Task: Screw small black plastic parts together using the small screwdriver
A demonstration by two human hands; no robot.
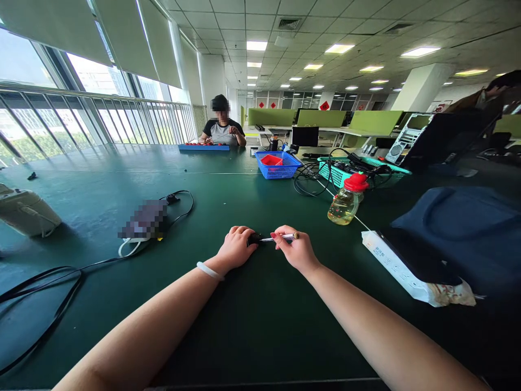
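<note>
My left hand (237,245), with a white band on its wrist, rests on the dark green table (260,326). Its fingers are closed round a small black object (255,238), mostly hidden, whose kind I cannot make out. A slim screwdriver (290,237) with a thin silvery shaft and a brownish end is pinched in my right hand (296,250). It lies nearly level, and its tip points left, reaching the black object or just short of it.
On the right are a red-lidded bottle (344,203), a white paper pack (393,266) and dark blue cloth (468,233). Blue (279,171) and teal (331,172) baskets stand behind. A cabled device (144,220) lies left. A person (222,127) sits opposite; another leans in at right.
</note>
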